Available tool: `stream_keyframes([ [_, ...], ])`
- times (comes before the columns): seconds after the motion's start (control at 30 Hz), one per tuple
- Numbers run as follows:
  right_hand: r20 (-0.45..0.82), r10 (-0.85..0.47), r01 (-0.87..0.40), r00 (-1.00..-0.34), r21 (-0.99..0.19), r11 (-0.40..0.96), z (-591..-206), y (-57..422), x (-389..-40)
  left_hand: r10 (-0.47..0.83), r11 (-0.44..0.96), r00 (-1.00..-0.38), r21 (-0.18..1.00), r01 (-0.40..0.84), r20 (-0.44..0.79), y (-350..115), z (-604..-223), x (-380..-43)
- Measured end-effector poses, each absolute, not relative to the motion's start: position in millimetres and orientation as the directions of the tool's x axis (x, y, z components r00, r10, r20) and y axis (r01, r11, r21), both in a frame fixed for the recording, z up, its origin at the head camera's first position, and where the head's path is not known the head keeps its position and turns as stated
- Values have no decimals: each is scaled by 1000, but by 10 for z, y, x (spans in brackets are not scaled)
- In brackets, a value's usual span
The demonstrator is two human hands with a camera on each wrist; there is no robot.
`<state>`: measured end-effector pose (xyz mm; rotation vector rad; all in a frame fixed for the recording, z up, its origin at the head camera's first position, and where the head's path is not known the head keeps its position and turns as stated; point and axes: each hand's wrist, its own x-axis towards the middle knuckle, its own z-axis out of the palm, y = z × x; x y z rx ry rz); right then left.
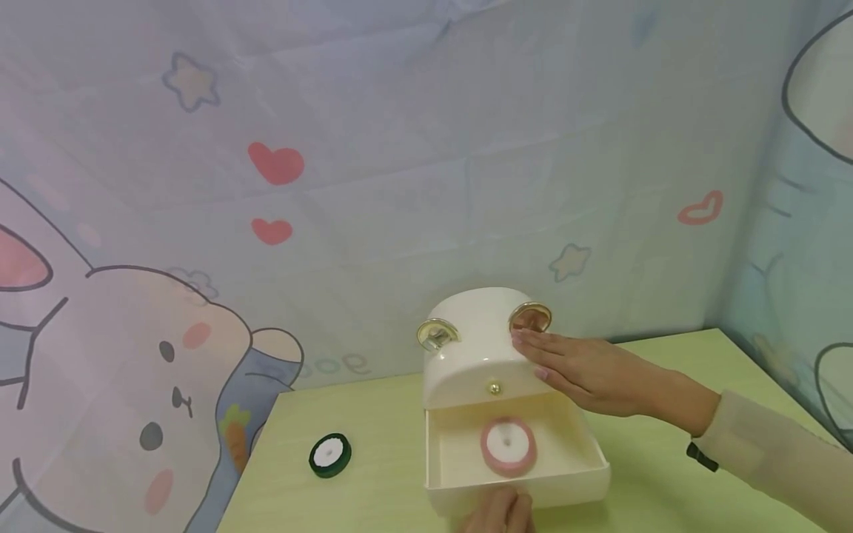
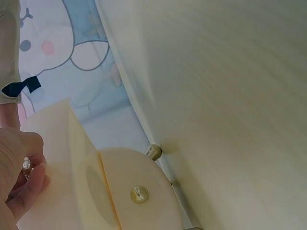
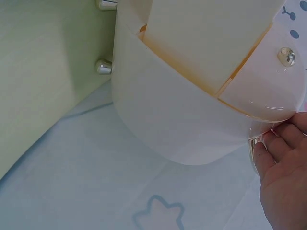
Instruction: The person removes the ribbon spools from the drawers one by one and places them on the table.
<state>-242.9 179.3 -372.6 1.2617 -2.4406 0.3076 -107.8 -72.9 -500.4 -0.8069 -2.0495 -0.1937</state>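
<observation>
The box (image 1: pixel 472 329) is steadied by straight, close-set right fingers (image 1: pixel 548 354), the knob (image 2: pixel 27 164) pinched by the left fingers (image 1: pixel 494 507). The drawer (image 1: pixel 574 485) (pink roll (image 1: pixel 509 446) inside) is best guided level, without jerks.

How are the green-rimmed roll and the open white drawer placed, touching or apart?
Apart. The head view shows bare tabletop between the green-rimmed roll and the drawer.

My straight-fingered right hand (image 1: pixel 593 376) rests on the white dome-topped box (image 1: pixel 476 344); my left hand (image 1: pixel 500 512), cropped by the lower edge, seems to pinch the front of its pulled-out drawer (image 1: pixel 569 488). A pink ribbon spool (image 1: pixel 508 444) lies inside, a dark green ribbon spool (image 1: pixel 329 454) on the light-green tabletop (image 1: pixel 380 414).
</observation>
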Motion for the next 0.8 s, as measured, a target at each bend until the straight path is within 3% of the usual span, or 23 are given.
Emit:
stream_keyframes([
  [0.1, 420, -735, -816, -531, -20, 578, -3721, 1792, -2433, 459, 789, -432, -133, 600, 776, -720, -5004, -1030],
  [0.2, 418, -734, -813, -535, -19, 581, -3719, 1792, -2435, 465, 779, -388, -158, 607, 796, -728, -5015, -1040],
  [0.3, 416, -735, -815, -536, -26, 579, -3719, 1793, -2433, 472, 765, -303, -214, 607, 828, -736, -5035, -1060],
  [0.4, 415, -734, -816, -537, -34, 577, -3721, 1794, -2439, 471, 766, -281, -229, 601, 836, -735, -5053, -1045],
  [0.67, 401, -732, -809, -550, -41, 586, -3708, 1799, -2446, 486, 791, -419, -181, 585, 767, -734, -5067, -944],
  [0.8, 406, -732, -810, -548, -38, 585, -3713, 1792, -2438, 533, 771, -422, -214, 600, 734, -771, -5078, -930],
])
